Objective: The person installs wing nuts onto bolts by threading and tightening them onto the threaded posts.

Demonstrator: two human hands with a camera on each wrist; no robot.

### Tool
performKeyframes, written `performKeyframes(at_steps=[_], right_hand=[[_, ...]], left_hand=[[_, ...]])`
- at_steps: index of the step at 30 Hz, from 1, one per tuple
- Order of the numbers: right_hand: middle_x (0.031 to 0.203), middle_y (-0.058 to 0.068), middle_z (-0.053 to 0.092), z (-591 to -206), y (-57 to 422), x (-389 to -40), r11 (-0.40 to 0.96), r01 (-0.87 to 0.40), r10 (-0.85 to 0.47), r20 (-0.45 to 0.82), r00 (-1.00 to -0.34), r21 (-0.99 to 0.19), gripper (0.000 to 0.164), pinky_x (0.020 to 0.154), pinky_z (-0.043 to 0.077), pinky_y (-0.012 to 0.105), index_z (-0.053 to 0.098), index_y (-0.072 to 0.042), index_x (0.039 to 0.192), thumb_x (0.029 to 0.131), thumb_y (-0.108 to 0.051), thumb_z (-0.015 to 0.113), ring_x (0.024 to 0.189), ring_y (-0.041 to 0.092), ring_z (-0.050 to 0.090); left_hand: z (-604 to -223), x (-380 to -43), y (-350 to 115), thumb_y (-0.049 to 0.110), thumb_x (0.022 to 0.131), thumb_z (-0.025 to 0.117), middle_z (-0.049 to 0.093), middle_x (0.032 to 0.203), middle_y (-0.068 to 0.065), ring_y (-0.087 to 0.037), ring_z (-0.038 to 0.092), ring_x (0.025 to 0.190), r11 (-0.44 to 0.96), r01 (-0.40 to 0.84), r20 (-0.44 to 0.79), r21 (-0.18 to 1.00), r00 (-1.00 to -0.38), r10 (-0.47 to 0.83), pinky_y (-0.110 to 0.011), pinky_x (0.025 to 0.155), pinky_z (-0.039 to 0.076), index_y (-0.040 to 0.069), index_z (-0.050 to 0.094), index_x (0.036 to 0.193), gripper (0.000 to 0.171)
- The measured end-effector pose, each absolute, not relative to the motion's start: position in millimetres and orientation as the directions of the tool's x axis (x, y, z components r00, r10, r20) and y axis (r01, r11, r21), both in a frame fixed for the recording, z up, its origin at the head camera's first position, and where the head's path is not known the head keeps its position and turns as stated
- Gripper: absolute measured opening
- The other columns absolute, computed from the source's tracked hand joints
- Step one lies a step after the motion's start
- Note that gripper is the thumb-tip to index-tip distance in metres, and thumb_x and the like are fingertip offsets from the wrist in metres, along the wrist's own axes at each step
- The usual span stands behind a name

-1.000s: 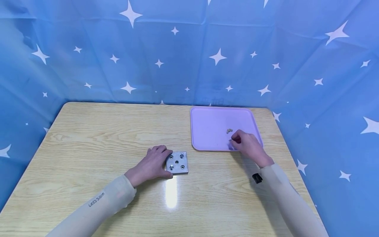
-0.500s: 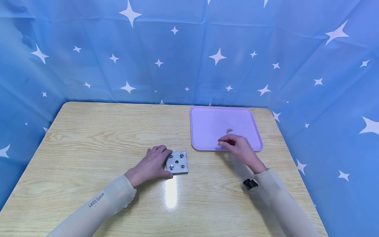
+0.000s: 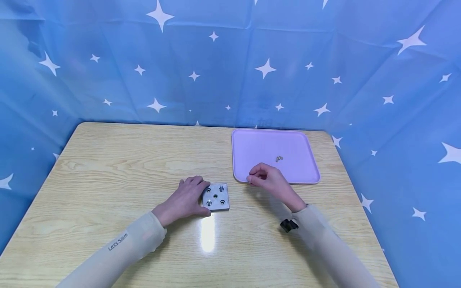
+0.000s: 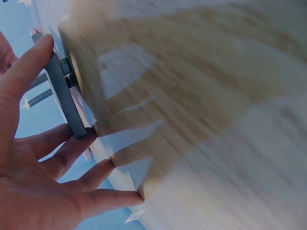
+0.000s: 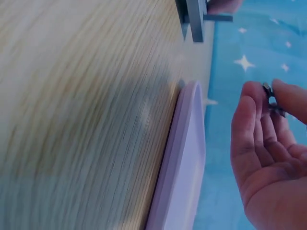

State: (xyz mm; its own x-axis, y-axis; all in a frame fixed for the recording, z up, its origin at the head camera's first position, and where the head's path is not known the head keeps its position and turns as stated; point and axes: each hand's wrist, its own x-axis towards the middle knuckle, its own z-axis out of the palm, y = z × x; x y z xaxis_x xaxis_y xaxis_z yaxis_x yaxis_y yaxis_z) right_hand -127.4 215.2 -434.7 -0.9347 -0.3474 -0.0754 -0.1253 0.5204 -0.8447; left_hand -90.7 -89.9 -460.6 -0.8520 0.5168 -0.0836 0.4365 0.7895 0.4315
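A square metal plate (image 3: 224, 195) with several holes lies on the table, and two threaded bolts (image 3: 221, 188) stand up from it. My left hand (image 3: 183, 204) grips it by its left side, thumb at the near edge and fingers at the far edge. In the left wrist view, bolt heads (image 4: 71, 80) show under the plate, holding it off the table. My right hand (image 3: 268, 182) is over the tray's near left corner. Its thumb and index finger pinch a small metal wing nut (image 5: 276, 108), partly covered by the fingers.
A purple tray (image 3: 248, 140) stands at the table's back right. Small metal pieces (image 3: 279, 159), apparently wing nuts, lie together in it. The wooden table (image 3: 137, 160) is bordered by a blue star-patterned curtain (image 3: 216, 80) behind and at the sides.
My right hand has moved left across the tray, from near the small pieces to the near left corner, carrying the wing nut. My left hand and the plate have stayed put.
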Motion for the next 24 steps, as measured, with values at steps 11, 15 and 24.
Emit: performKeyframes(at_steps=[11,15,24], right_hand=[[0.103,0.001,0.078,-433.5,190.0,-126.7,0.539,-0.245,-0.477,-0.052,-0.878,-0.806,0.024,0.076,0.057,0.029,0.077,-0.003,0.115,0.099,-0.020,0.072,0.085,0.012,0.071],[0.112,0.008,0.076,-432.3,183.7,-126.3,0.557,-0.357,-0.556,-0.018,-0.831,-0.750,0.027,0.081,0.057,0.031,0.073,-0.002,0.124,0.102,-0.015,0.066,0.093,0.013,0.070],[0.095,0.000,0.072,-428.7,167.0,-122.7,0.639,-0.502,-0.587,0.051,-0.808,-0.583,0.015,0.076,0.056,0.026,0.071,-0.004,0.108,0.096,-0.012,0.075,0.084,0.010,0.066]], left_hand=[[-459.1,-89.1,-85.4,0.044,0.068,0.094,0.060,0.122,-0.011,-0.033,0.057,0.119,0.800,0.422,-0.075,0.427,-0.865,0.497,-0.074,0.103,0.037,0.000,0.059,0.139,0.091],[-458.7,-88.5,-83.3,0.043,0.068,0.095,0.060,0.118,-0.009,-0.027,0.059,0.111,0.800,0.430,-0.069,0.418,-0.863,0.500,-0.074,0.103,0.037,-0.001,0.059,0.139,0.091],[-459.1,-86.8,-80.2,0.043,0.068,0.094,0.061,0.117,-0.006,-0.023,0.059,0.110,0.789,0.442,-0.074,0.426,-0.853,0.517,-0.065,0.105,0.041,0.002,0.059,0.141,0.091]])
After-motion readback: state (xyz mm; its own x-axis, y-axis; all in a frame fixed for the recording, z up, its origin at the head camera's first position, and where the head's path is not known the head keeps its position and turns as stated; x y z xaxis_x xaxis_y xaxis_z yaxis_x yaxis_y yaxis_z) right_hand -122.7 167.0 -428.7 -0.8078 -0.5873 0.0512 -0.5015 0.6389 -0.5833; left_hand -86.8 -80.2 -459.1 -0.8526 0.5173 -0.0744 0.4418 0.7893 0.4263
